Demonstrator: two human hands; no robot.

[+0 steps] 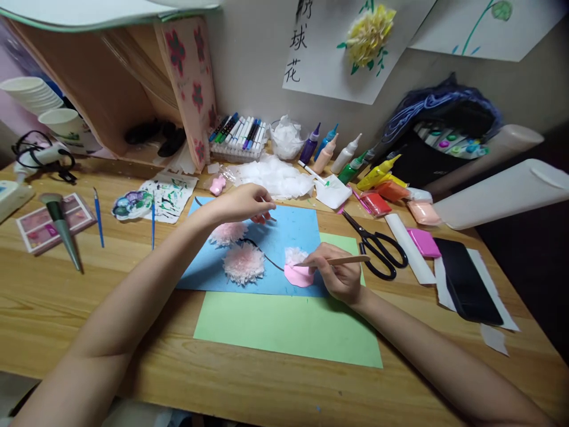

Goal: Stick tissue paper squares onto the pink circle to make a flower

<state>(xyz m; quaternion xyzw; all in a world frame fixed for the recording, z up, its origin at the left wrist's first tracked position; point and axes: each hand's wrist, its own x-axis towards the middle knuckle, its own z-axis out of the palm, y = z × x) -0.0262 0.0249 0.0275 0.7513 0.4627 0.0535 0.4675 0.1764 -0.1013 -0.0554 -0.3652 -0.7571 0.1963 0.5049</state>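
My right hand (338, 274) is closed round a thin wooden stick (344, 260), whose tip rests on a pink paper flower (297, 270) at the right edge of the blue sheet (291, 234). Two more fluffy pink flowers, one (243, 264) in the middle and one (228, 232) above it, lie on the blue sheet beside a dark curved stem line. My left hand (246, 203) hovers over the sheet's upper part, fingers curled and pinched; whether anything is in them is not visible. A green sheet (288, 326) lies under and below the blue one.
Black scissors (377, 246) lie just right of my right hand. A black phone (466, 287), pink clay pieces, paint bottles (351, 160), a marker box (237, 136) and white tissue (275, 175) line the back and right. Brushes and a palette (128, 204) lie at the left.
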